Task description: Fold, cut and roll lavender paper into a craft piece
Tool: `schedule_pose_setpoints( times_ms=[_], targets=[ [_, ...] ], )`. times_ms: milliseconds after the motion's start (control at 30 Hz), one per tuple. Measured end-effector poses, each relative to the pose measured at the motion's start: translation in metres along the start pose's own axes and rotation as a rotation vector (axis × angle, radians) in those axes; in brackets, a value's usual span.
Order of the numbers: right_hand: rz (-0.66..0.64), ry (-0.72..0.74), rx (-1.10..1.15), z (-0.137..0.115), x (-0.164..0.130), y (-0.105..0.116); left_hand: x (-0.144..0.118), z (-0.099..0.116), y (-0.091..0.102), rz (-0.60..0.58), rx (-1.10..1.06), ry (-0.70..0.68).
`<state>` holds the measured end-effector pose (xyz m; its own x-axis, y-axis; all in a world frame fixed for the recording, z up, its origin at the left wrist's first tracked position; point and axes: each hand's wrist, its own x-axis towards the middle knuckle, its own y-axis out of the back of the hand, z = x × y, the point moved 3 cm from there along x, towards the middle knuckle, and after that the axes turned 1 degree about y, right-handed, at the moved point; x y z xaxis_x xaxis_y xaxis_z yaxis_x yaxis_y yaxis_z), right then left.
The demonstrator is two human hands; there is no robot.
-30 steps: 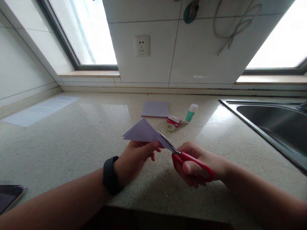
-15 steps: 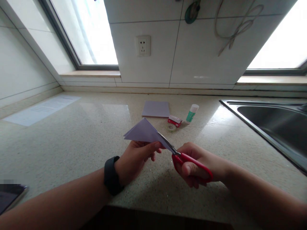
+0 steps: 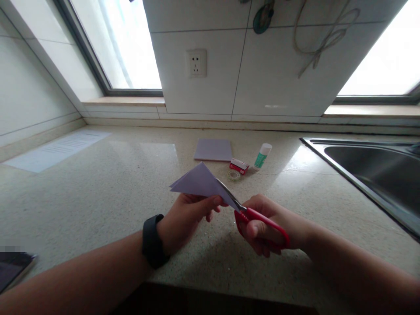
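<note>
Between the thumb and fingers of my left hand (image 3: 192,214) is a folded piece of pale purple paper (image 3: 198,181), its layers parting slightly at the left corner. My right hand (image 3: 265,227) grips scissors (image 3: 267,222) by their red handles. The metal blades lie along the right edge of the paper, pointing up and to the left. How far the blades are apart is hard to make out. A dark band sits on my left wrist.
Behind the paper lie a stack of pale purple paper (image 3: 213,149), a small red and white box (image 3: 239,166), a roll of tape (image 3: 234,175) and a glue stick (image 3: 263,156). A sink (image 3: 315,146) is at the right, a printed sheet (image 3: 55,151) at the far left, a dark flat object (image 3: 15,269) lower left.
The paper's top corner has shifted slightly right. The scissors' handles have moved a touch to the left, and the blades still lie at the paper's right edge.
</note>
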<state>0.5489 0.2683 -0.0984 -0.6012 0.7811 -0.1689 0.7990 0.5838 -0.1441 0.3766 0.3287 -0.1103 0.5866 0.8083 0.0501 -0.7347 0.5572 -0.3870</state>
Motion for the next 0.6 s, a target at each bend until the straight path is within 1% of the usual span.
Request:
schedule_pose_setpoints(
  times_ms=[333,600],
  targets=[
    [-0.028,0.045,-0.007,-0.0016,-0.0001,-0.0013,0.0002,0.001,-0.0019,-0.027,0.01,-0.009],
    [0.007,-0.001,0.008,-0.0016,0.0008,-0.0027,0.0001,-0.0006,-0.0002,-0.026,0.031,0.005]
  ],
)
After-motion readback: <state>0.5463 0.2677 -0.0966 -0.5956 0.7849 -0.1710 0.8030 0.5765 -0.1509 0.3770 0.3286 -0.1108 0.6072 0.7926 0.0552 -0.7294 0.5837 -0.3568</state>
